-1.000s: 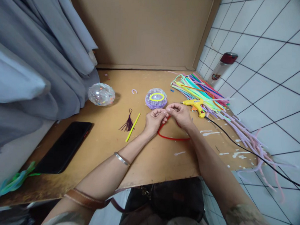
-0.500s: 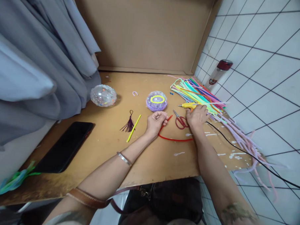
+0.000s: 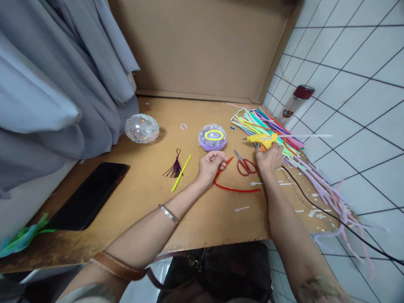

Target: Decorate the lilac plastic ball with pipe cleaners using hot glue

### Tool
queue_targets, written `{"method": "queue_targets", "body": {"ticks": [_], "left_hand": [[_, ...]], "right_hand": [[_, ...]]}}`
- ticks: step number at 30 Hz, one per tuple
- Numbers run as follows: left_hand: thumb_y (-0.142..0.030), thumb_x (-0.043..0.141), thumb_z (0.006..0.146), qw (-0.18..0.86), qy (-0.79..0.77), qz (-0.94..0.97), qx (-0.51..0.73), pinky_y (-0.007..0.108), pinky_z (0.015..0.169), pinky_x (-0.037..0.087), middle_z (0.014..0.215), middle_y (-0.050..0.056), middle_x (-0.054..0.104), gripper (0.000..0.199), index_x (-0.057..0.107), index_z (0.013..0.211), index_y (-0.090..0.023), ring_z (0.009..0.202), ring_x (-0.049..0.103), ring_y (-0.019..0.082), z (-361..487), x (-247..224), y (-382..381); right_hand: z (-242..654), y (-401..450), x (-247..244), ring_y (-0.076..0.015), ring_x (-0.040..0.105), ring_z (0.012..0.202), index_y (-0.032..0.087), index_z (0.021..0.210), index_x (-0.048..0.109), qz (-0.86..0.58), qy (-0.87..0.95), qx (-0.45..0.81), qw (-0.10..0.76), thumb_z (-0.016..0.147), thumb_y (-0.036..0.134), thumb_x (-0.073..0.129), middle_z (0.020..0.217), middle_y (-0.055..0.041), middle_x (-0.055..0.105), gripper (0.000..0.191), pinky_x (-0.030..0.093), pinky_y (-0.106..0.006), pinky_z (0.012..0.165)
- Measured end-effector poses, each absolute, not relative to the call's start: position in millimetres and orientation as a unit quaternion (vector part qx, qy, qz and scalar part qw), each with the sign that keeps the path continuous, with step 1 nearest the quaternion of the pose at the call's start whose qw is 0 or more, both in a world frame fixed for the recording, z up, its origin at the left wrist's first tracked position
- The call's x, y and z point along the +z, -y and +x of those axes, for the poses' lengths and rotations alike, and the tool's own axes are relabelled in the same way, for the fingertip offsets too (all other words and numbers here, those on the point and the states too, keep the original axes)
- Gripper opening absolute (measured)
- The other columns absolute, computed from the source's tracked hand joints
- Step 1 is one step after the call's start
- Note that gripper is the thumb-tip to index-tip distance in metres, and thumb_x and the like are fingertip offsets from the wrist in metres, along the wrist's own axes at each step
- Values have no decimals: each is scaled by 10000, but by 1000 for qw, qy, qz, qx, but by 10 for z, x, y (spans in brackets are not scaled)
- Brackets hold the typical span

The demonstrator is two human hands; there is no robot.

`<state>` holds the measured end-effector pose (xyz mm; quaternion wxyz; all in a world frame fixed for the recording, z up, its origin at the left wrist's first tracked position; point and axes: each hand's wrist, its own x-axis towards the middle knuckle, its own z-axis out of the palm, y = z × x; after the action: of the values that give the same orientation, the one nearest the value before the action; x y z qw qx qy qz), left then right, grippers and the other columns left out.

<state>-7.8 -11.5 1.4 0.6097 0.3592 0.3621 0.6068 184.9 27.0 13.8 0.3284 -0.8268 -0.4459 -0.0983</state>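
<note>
My right hand [image 3: 269, 161] is wrapped round the grip of a yellow hot glue gun [image 3: 261, 139]. A translucent glue stick sticks out of its back, and the nozzle points left. My left hand [image 3: 212, 166] is closed in a pinch; what its fingertips hold is too small to make out. Against that hand lies a bent red pipe cleaner [image 3: 238, 189], partly hidden by it. Just beyond is a purple-wrapped clear ball [image 3: 212, 143] with a yellow ring on its face. Red-handled scissors [image 3: 245, 167] lie between my hands.
A speckled clear ball [image 3: 142, 129], a dark purple tassel [image 3: 175, 168], a yellow pipe cleaner strip [image 3: 181, 173] and a black phone [image 3: 89, 195] lie leftward. Many-coloured pipe cleaners [image 3: 253, 120] pile at the right, near a red-capped bottle [image 3: 293, 104]. A black cord [image 3: 307, 196] trails right.
My right hand has closed round the glue gun's grip and raised it slightly, with the glue stick now showing clearly behind. The left hand keeps its pinch in nearly the same place.
</note>
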Motion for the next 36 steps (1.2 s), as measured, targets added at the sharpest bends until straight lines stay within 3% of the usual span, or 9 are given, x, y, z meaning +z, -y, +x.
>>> {"method": "queue_targets", "body": {"ticks": [5, 13, 20, 25, 36], "left_hand": [[-429, 896, 586, 618, -355, 341, 613, 174, 536, 474, 682, 7, 709, 396, 650, 721, -149, 533, 574, 49, -88, -15, 72], [-316, 895, 621, 659, -333, 287, 610, 174, 612, 509, 775, 18, 721, 333, 634, 730, -140, 616, 610, 48, -102, -8, 50], [-212, 855, 685, 686, -322, 242, 606, 183, 647, 518, 782, 16, 732, 232, 649, 762, -138, 623, 620, 52, -121, 35, 50], [-181, 858, 675, 694, -316, 220, 609, 163, 624, 505, 738, 6, 724, 224, 654, 750, -128, 597, 618, 44, -117, 78, 65], [-156, 880, 638, 693, -302, 195, 625, 150, 592, 491, 715, -4, 729, 225, 680, 738, -126, 577, 619, 40, -124, 98, 51]], "right_hand": [[1698, -238, 287, -358, 649, 936, 111, 1046, 653, -801, 453, -56, 389, 803, 374, 560, 981, -210, 700, 370, 504, -448, 809], [1495, -148, 407, -264, 645, 747, 172, 859, 665, -705, 547, 74, 445, 712, 332, 621, 818, -99, 720, 222, 510, -368, 718], [1466, -130, 407, -272, 656, 734, 185, 813, 675, -701, 562, 108, 426, 662, 342, 639, 791, -90, 719, 221, 521, -381, 729], [1485, -153, 371, -290, 694, 800, 177, 872, 701, -695, 569, 125, 420, 650, 369, 632, 863, -103, 750, 302, 540, -394, 770], [1509, -185, 344, -308, 705, 821, 184, 790, 682, -712, 570, 123, 393, 641, 384, 642, 841, -113, 749, 252, 550, -405, 759]]}}
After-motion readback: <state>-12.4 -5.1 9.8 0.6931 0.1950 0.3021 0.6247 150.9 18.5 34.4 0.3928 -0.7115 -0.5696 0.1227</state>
